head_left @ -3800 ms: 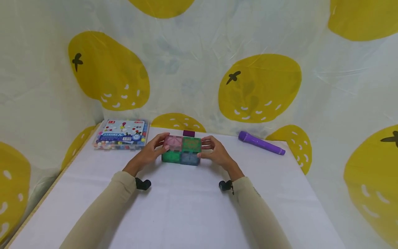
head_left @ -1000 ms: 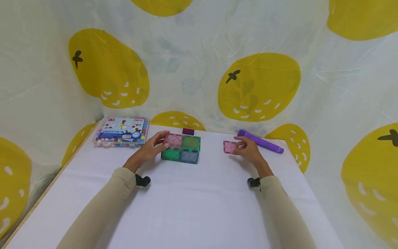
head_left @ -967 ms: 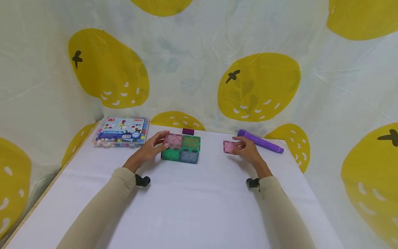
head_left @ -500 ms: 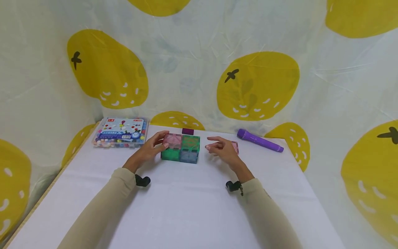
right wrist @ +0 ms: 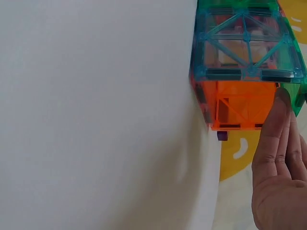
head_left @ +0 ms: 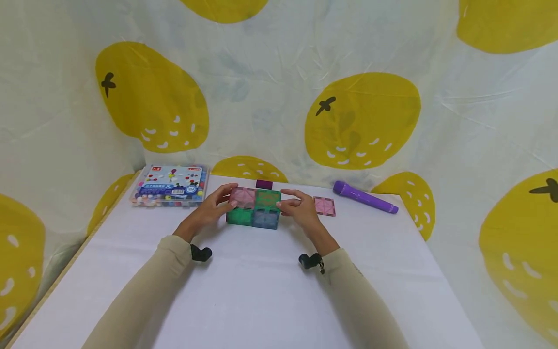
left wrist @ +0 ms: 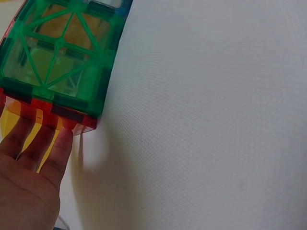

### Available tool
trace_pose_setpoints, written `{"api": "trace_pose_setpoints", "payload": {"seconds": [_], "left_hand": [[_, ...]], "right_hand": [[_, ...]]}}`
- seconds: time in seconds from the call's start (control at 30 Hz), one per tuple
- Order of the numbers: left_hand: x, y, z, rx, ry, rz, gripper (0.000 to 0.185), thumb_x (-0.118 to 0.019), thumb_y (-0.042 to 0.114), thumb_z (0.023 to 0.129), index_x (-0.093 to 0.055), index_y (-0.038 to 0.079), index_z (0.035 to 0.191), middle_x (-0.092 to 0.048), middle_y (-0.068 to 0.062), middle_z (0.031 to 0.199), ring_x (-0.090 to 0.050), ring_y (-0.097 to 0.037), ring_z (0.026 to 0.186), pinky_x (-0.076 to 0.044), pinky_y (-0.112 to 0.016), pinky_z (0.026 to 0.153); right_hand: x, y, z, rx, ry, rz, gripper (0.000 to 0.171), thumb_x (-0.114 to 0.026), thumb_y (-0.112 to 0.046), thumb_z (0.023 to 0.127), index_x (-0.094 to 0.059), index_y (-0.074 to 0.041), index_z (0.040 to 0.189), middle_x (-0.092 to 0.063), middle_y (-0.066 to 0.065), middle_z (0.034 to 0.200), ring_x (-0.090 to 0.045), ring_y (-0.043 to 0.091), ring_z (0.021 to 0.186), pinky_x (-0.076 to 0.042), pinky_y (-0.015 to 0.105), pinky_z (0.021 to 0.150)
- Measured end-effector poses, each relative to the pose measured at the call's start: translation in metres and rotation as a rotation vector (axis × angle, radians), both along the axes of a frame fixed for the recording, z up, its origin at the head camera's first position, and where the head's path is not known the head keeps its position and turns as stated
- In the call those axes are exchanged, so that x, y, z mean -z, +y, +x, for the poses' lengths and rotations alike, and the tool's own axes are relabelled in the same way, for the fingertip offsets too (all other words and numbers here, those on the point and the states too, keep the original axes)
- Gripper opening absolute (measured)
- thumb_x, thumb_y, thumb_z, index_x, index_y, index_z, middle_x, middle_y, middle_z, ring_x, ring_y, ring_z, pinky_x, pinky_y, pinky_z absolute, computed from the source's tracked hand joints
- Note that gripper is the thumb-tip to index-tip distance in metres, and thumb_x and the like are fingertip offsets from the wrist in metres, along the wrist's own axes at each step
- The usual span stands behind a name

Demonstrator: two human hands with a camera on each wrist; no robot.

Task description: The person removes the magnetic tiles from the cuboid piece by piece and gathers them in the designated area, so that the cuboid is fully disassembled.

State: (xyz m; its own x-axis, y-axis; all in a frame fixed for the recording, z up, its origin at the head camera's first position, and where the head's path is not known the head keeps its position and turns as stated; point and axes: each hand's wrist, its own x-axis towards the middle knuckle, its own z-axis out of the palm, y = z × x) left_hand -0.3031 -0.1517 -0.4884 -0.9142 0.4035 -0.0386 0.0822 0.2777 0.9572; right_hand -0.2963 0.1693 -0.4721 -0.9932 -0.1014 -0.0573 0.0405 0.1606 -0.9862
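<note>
— Containers?
— One clear bead box (head_left: 170, 186), far left of the table (head_left: 261, 291), holding small coloured beads.
— Hands?
— Left hand (head_left: 212, 209) and right hand (head_left: 299, 212) rest straight fingers against opposite ends of the tile block (head_left: 254, 209), mid-table. Neither grips.
— Surroundings?
— Pink tile (head_left: 324, 206) flat, just right; purple torch (head_left: 364, 197) beyond. Lemon-print cloth (head_left: 362, 121) behind.

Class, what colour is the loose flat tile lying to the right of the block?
Pink; the tile shows best in the head view.
</note>
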Motion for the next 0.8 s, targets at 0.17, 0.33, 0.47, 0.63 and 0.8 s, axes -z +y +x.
{"api": "trace_pose_setpoints", "payload": {"seconds": [0.17, 0.33, 0.47, 0.63, 0.8], "left_hand": [[-0.0017, 0.0008, 0.0013, -0.004, 0.001, -0.003, 0.068, -0.064, 0.04, 0.107, -0.03, 0.037, 0.166, -0.026, -0.004, 0.176, -0.022, -0.04, 0.163, -0.024, -0.071, 0.128], [-0.0021, 0.0013, 0.0009, -0.01, 0.004, -0.009, 0.067, -0.064, 0.041, 0.107, -0.031, 0.037, 0.165, -0.026, -0.004, 0.176, -0.023, -0.04, 0.163, -0.025, -0.07, 0.128], [-0.0007, 0.0016, -0.0002, -0.016, 0.001, -0.023, 0.067, -0.064, 0.042, 0.106, -0.031, 0.041, 0.164, -0.026, -0.004, 0.176, -0.023, -0.039, 0.163, -0.025, -0.07, 0.128], [0.0002, 0.0013, -0.0006, -0.022, -0.004, -0.02, 0.067, -0.065, 0.043, 0.106, -0.032, 0.041, 0.164, -0.026, -0.003, 0.176, -0.022, -0.039, 0.164, -0.024, -0.07, 0.128], [0.0004, 0.0011, -0.0003, -0.021, -0.011, -0.021, 0.068, -0.065, 0.044, 0.106, -0.031, 0.039, 0.165, -0.026, -0.003, 0.176, -0.022, -0.04, 0.164, -0.024, -0.071, 0.128]], "right_hand": [[-0.0025, -0.0031, 0.0005, 0.023, -0.021, -0.033, 0.045, -0.084, -0.016, 0.093, -0.071, -0.017, 0.137, -0.082, 0.007, 0.1, -0.08, 0.019, 0.092, -0.063, 0.051, 0.098], [-0.0017, -0.0051, 0.0022, 0.053, -0.01, -0.06, 0.045, -0.084, -0.013, 0.093, -0.073, -0.02, 0.136, -0.081, 0.007, 0.099, -0.08, 0.019, 0.09, -0.062, 0.053, 0.098], [-0.0022, -0.0069, 0.0048, 0.065, 0.044, -0.053, 0.05, -0.082, -0.01, 0.094, -0.07, -0.022, 0.141, -0.081, 0.01, 0.105, -0.08, 0.019, 0.09, -0.063, 0.052, 0.098], [-0.0037, -0.0073, 0.005, 0.067, 0.099, -0.089, 0.051, -0.08, -0.009, 0.095, -0.069, -0.023, 0.143, -0.079, 0.015, 0.111, -0.08, 0.017, 0.088, -0.065, 0.047, 0.094], [-0.0039, -0.0019, 0.0024, 0.078, 0.126, -0.175, 0.054, -0.08, -0.003, 0.094, -0.066, -0.013, 0.145, -0.079, 0.016, 0.108, -0.08, 0.014, 0.084, -0.067, 0.037, 0.084]]}}
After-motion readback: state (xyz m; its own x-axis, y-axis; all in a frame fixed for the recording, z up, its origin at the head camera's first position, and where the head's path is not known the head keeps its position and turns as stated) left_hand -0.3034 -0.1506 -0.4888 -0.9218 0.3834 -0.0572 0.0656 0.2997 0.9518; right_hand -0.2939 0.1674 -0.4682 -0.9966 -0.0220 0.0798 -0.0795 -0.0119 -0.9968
